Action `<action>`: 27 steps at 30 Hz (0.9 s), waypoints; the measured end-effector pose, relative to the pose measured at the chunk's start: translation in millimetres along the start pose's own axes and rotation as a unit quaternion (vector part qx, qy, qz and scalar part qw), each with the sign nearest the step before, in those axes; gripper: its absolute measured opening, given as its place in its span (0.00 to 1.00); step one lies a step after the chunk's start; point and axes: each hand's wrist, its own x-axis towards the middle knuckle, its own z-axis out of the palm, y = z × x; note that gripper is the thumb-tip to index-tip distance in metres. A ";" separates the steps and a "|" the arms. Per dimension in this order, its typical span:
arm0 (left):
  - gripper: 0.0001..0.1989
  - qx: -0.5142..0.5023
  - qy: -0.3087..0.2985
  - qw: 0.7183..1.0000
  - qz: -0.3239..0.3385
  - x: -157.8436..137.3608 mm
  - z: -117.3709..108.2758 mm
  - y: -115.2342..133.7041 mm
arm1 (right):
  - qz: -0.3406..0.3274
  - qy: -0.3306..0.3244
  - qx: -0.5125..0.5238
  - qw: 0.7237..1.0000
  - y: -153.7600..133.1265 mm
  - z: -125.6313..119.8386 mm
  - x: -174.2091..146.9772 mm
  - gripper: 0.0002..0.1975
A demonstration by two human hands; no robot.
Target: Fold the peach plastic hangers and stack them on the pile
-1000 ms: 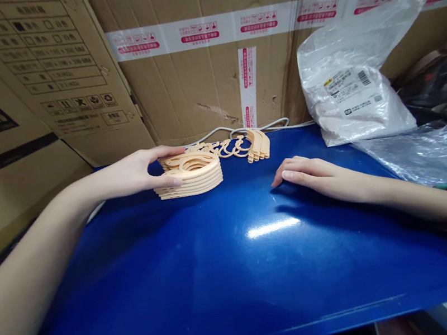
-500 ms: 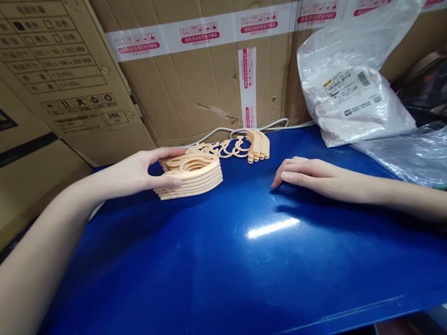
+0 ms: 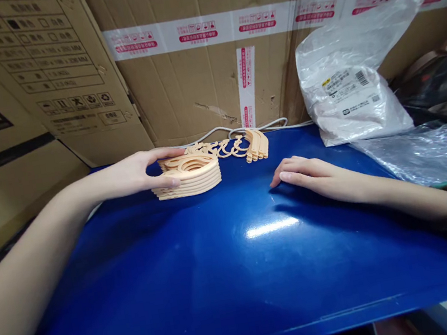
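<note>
At the back left of the blue table, my left hand (image 3: 139,172) is closed on a neat stack of beige plastic hanger pieces (image 3: 199,181). Its thumb presses the near side, and the other fingers reach over the far side, partly hidden. Just behind and right of the stack lie several beige hooks (image 3: 226,147), loosely strung out. Beside them is a bundle of curved beige tubes (image 3: 257,145) with their ends toward me. On the right, my right hand (image 3: 302,171) rests low over the table, holding nothing, its fingers loosely bent and the thumb apart from the fingertips.
Brown cardboard boxes (image 3: 190,90) wall the back and left of the blue table (image 3: 208,283). A white cable (image 3: 217,130) runs along the back edge. A labelled white plastic bag (image 3: 359,112) stands at the back right, with clear plastic film (image 3: 437,153) in front of it.
</note>
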 end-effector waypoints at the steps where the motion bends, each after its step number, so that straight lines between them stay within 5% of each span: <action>1: 0.43 0.000 0.000 1.000 0.002 0.0 0.0 -0.3 | -0.001 0.001 0.001 1.000 0.2 0.0 0.0 0.21; 27: 0.41 0.001 -0.007 1.000 0.002 0.8 -0.6 0.2 | -0.001 -0.007 -0.005 1.000 0.1 -1.4 -0.4 0.21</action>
